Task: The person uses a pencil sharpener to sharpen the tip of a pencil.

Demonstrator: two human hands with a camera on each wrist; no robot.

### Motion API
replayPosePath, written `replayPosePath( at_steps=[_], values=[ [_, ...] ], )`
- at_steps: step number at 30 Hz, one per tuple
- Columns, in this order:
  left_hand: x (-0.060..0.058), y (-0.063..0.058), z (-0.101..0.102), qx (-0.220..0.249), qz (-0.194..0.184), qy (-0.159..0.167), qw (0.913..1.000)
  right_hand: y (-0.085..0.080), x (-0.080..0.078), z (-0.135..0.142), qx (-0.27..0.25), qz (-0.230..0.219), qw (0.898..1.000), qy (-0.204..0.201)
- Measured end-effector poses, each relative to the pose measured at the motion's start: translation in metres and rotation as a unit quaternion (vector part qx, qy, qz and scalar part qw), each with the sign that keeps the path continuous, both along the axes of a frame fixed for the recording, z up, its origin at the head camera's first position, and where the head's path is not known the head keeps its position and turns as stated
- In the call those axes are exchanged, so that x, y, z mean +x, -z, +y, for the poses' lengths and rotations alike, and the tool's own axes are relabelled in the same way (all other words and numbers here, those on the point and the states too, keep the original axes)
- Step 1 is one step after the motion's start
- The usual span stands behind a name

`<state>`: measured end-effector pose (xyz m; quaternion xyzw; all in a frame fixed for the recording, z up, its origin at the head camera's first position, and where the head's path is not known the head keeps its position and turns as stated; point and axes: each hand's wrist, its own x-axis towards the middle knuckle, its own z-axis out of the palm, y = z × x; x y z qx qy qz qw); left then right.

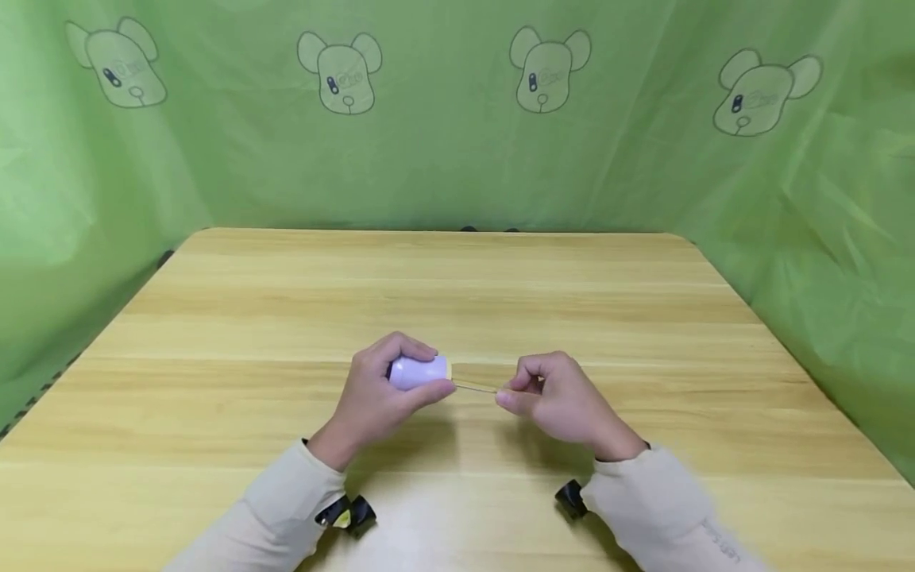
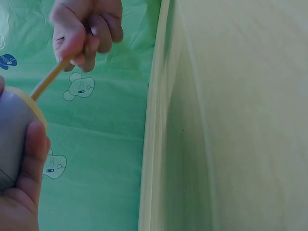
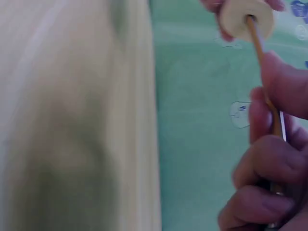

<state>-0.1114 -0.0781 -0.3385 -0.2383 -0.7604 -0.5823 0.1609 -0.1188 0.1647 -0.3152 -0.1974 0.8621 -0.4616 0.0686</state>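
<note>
My left hand (image 1: 379,389) grips a small lavender cylinder (image 1: 418,372), its fingers on one side and its thumb on the other. The cylinder lies sideways above the table, its cream end (image 3: 262,24) toward the right hand. From a dark hole in that end runs a thin yellow-brown rod (image 2: 48,79). My right hand (image 1: 561,397) pinches this rod between thumb and forefinger, a short way from the cylinder. In the right wrist view the rod continues under the curled fingers, with shiny patches along it. How deep it reaches into the hole is hidden.
Beneath both hands is a wood-grain table (image 1: 457,302). Green sheeting (image 1: 443,159) with mouse-like outlines hangs behind it and along its sides. Black devices (image 1: 572,500) are strapped at both wrists, over pale sleeves (image 1: 275,508).
</note>
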Motion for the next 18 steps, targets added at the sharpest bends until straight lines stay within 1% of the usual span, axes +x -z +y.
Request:
replayPosePath(
  at_steps=[3, 5, 7, 9, 12, 15, 16, 18],
  values=[
    [0.001, -0.002, 0.000, 0.003, -0.043, -0.020, 0.9989, 0.003, 0.001, -0.004, 0.027, 0.068, 0.997, 0.021],
    [0.000, -0.004, 0.000, 0.011, -0.067, -0.029, 0.9973, 0.005, 0.000, -0.006, 0.046, 0.124, 0.991, 0.036],
    [0.000, -0.005, 0.000, 0.022, -0.086, -0.036, 0.9954, 0.006, 0.001, -0.007, 0.062, 0.179, 0.981, 0.048],
    [0.000, -0.005, 0.000, 0.028, -0.097, -0.036, 0.9942, 0.008, 0.001, -0.007, 0.068, 0.227, 0.970, 0.052],
    [0.001, -0.004, 0.001, 0.030, -0.102, -0.033, 0.9938, 0.011, 0.002, -0.007, 0.067, 0.289, 0.953, 0.056],
    [0.001, -0.004, 0.001, 0.028, -0.098, -0.031, 0.9943, 0.013, 0.001, -0.007, 0.062, 0.328, 0.941, 0.057],
    [0.001, -0.004, 0.001, 0.029, -0.097, -0.031, 0.9944, 0.014, 0.001, -0.007, 0.062, 0.334, 0.939, 0.059],
    [0.000, -0.004, 0.002, 0.029, -0.096, -0.030, 0.9945, 0.015, 0.000, -0.007, 0.057, 0.339, 0.937, 0.060]
  ],
)
